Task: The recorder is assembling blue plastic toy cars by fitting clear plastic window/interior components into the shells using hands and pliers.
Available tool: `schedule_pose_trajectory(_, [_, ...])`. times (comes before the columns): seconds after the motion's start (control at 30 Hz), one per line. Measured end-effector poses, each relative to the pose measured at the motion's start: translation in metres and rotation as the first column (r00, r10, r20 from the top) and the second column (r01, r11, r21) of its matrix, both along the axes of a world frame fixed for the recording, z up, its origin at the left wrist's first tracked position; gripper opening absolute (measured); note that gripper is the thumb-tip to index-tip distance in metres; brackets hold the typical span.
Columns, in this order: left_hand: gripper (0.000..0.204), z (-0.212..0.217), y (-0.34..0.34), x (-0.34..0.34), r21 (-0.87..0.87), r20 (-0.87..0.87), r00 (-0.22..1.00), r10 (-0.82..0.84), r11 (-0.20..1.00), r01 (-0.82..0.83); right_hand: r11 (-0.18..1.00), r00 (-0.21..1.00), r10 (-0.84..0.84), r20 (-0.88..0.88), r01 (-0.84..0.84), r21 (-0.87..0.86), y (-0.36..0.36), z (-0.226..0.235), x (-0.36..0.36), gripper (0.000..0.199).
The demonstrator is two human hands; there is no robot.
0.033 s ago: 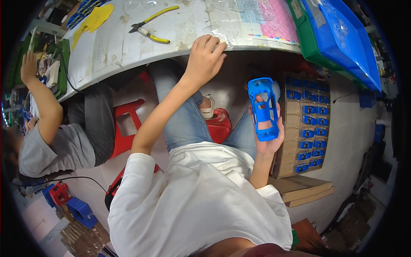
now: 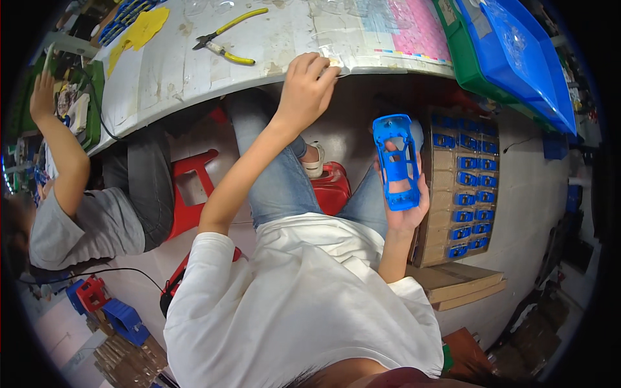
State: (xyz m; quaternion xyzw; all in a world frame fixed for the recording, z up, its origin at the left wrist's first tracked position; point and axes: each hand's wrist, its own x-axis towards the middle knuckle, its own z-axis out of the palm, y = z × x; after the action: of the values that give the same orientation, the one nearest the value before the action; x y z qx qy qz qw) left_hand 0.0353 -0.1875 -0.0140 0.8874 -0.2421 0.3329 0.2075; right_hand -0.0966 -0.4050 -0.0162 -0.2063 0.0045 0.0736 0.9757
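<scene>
Shifted slightly leftward since the earlier frame, the left hand (image 2: 305, 89) is half-curled at the worktable (image 2: 278, 46) edge, upper centre, any hold indistinguishable, while the blue toy-car body (image 2: 398, 172), right of centre, cradled in the half-closed right hand (image 2: 408, 218), could be dropped if tilted.

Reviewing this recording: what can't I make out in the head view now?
All in the head view:
Left hand: what, if anything, it pinches at the scuffed white tabletop; its own fingers hide this.
Right hand: fingers partly hidden by the blue plastic car-shaped shell.
Green plastic bin: inside hidden by the blue plastic tray.
Clear plastic pieces: cut off by the top edge.
Blue parts on brown cardboard: too small for detail.
</scene>
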Motion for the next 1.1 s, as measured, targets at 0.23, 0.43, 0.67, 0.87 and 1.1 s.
schedule_pose_trajectory(0.23, [0.016,-0.027,-0.014,-0.052,0.302,-0.167,0.910,-0.379,0.859,0.413,1.000,0.999,0.016,-0.045,-0.016,0.016,0.006,0.020,0.012,0.064])
schedule_pose_trajectory(0.43, [0.017,-0.007,-0.016,-0.087,0.144,-0.040,0.953,-0.301,0.942,0.304,0.998,0.998,-0.055,-0.001,0.055,-0.032,0.000,0.023,0.013,0.064])
schedule_pose_trajectory(0.67, [0.014,0.018,-0.022,-0.096,0.072,0.133,0.969,-0.206,0.977,0.198,0.991,0.993,-0.118,0.000,0.118,-0.067,0.003,0.024,0.015,0.061])
schedule_pose_trajectory(0.87, [0.018,0.024,-0.017,-0.061,0.012,0.276,0.961,0.005,1.000,-0.009,0.975,0.988,-0.157,-0.003,0.154,-0.158,0.001,0.021,0.013,0.056])
schedule_pose_trajectory(1.1, [0.020,-0.058,-0.015,-0.042,0.267,-0.013,0.970,-0.242,0.934,0.236,0.977,0.988,-0.154,0.002,0.153,-0.150,-0.001,0.020,0.013,0.057])
